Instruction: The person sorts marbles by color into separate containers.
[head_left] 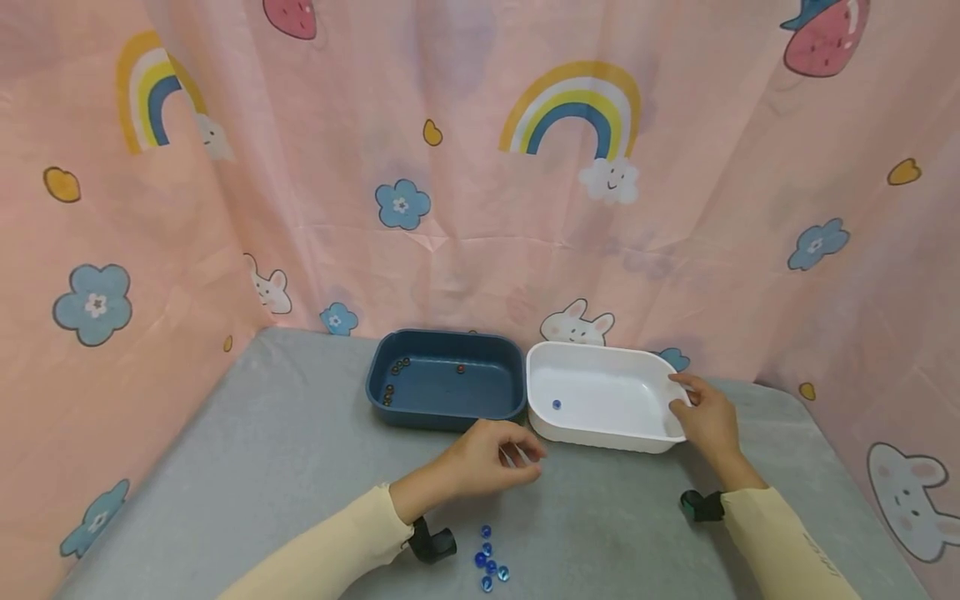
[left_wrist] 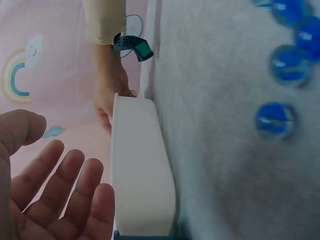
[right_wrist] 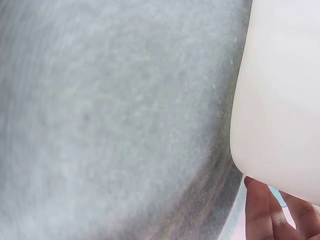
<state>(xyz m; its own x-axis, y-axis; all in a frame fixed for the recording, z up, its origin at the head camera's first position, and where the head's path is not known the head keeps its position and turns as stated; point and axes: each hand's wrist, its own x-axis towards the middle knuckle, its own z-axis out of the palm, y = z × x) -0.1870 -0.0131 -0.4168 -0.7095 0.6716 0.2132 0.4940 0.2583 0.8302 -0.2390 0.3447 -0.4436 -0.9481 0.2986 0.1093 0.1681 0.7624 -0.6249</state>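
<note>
My right hand (head_left: pixel 708 421) grips the right end of a white plastic tray (head_left: pixel 600 437); its fingers (right_wrist: pixel 260 210) show at the outer wall in the right wrist view. One blue marble (head_left: pixel 557 404) lies inside that tray. My left hand (head_left: pixel 487 458) hovers in front of where the two trays meet, holding nothing, fingers loosely bent and thumb apart. Several blue glass marbles (head_left: pixel 491 567) lie on the cloth nearer to me, below and right of the left wrist. In the left wrist view a blue marble (left_wrist: pixel 275 120) sits slightly apart from others.
A dark blue tray (head_left: pixel 450 421) stands left of the white one, close against it, with several brownish marbles (head_left: pixel 388 392) inside, mostly toward its left end. Grey cloth (head_left: pixel 285 467) covers the table. A pink patterned curtain (head_left: pixel 465 275) hangs right behind the trays and at both sides.
</note>
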